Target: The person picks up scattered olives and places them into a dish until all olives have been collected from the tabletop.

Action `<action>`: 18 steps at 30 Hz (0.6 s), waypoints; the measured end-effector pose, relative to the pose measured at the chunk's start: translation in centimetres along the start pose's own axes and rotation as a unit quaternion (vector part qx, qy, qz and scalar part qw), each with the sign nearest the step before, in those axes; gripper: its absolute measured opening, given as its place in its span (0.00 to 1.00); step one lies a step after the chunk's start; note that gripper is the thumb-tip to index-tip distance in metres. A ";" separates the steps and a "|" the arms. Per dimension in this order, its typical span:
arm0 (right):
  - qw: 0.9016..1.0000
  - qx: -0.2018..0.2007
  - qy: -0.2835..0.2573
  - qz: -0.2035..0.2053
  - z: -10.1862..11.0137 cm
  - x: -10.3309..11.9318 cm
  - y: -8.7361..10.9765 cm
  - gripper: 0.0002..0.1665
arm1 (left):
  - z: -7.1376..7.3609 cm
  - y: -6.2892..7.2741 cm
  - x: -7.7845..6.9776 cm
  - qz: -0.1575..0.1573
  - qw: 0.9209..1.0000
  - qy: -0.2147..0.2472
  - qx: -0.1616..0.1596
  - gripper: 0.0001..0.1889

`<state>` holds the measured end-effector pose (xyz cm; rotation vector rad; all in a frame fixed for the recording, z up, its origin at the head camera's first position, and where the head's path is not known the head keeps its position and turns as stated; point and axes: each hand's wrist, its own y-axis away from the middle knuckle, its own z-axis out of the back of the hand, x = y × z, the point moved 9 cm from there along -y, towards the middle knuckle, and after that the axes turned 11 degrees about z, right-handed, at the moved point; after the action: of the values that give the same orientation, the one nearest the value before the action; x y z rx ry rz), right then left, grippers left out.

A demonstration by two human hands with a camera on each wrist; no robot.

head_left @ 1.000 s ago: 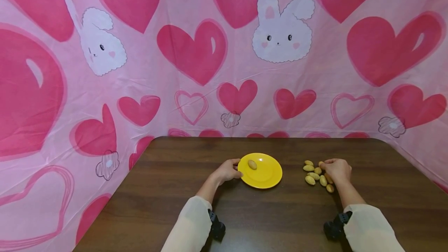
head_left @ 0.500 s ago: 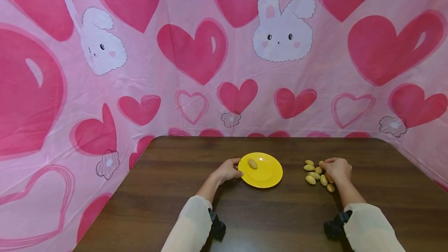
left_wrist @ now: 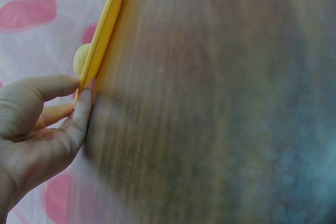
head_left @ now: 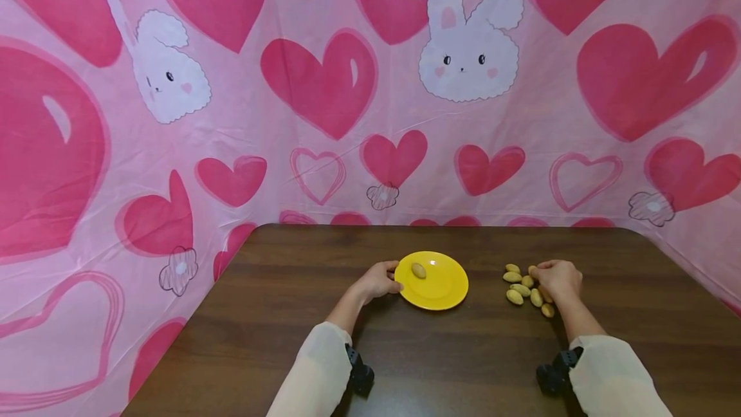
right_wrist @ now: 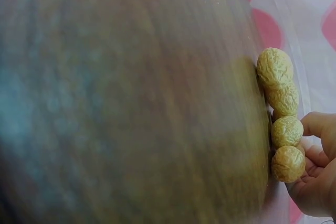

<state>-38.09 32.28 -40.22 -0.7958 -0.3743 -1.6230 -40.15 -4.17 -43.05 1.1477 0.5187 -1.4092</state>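
Observation:
My left hand (head_left: 379, 280) pinches the left rim of a round yellow plate (head_left: 442, 298), which lies flat on the table. In the left wrist view, thumb and fingers of the left hand (left_wrist: 44, 119) sit on opposite faces of the rim. One wrinkled yellow-green oval piece (head_left: 419, 270) lies on the plate. Several more wrinkled pieces (head_left: 514, 297) are grouped on the table to the right. At this group's far right side, my right hand (head_left: 560, 280) pinches one oval piece (head_left: 531, 269) at its fingertips. Nearer pieces (right_wrist: 287, 164) partly cover the right fingers in the right wrist view.
The brown wooden table (head_left: 451, 359) has rounded far corners. Behind it hangs a pink cloth (head_left: 393, 95) with hearts and rabbits. Black wrist cameras (head_left: 360, 375) sit at both light-coloured sleeves. A stretch of bare wood separates the plate from the group.
Both hands, the plate and the pieces keep their places. The whole head view has shifted very slightly.

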 end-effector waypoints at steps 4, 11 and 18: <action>1.000 -0.003 0.003 0.007 0.1 0.2 0.0 0.19 | 0.0 0.0 -0.1 -0.006 1.000 -0.002 0.001 0.33; 1.000 0.000 0.007 0.005 0.0 0.2 0.0 0.18 | -0.1 0.0 -0.3 -0.018 1.000 0.000 0.008 0.32; 1.000 0.002 0.008 0.001 -0.1 0.2 0.0 0.18 | 0.0 0.0 -0.3 -0.021 1.000 -0.003 0.006 0.33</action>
<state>-38.16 32.09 -40.19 -0.7800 -0.3650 -1.6264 -40.21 -4.01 -42.85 1.1485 0.5339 -1.4532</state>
